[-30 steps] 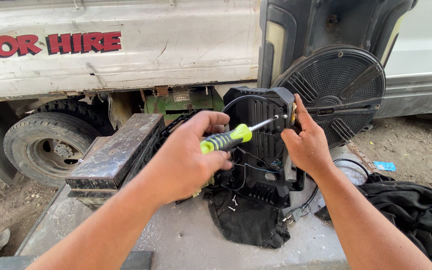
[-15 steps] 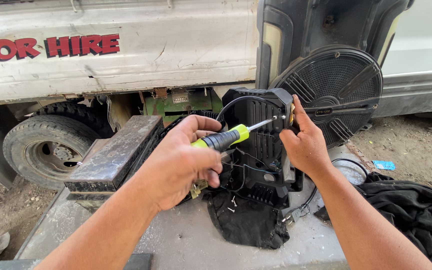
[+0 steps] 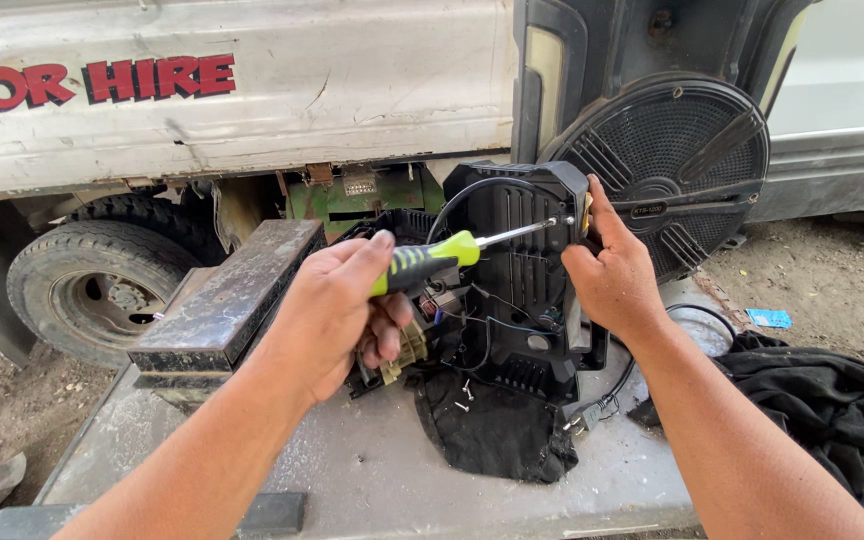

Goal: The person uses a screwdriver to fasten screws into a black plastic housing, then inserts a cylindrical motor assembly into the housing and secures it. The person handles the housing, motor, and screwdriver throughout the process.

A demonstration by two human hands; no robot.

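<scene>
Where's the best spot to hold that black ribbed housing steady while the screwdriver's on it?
Hold the black housing by its upright right edge, coming from the right, as the right hand does. It stands on end on the table, so that edge is open, whereas the left hand and screwdriver occupy the ribbed face, and wires crowd its lower left.

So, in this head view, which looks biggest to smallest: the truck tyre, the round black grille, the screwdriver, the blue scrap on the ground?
1. Round black grille
2. Truck tyre, partly hidden and farther off, so this is unsure
3. Screwdriver, in the left hand
4. Blue scrap
</scene>
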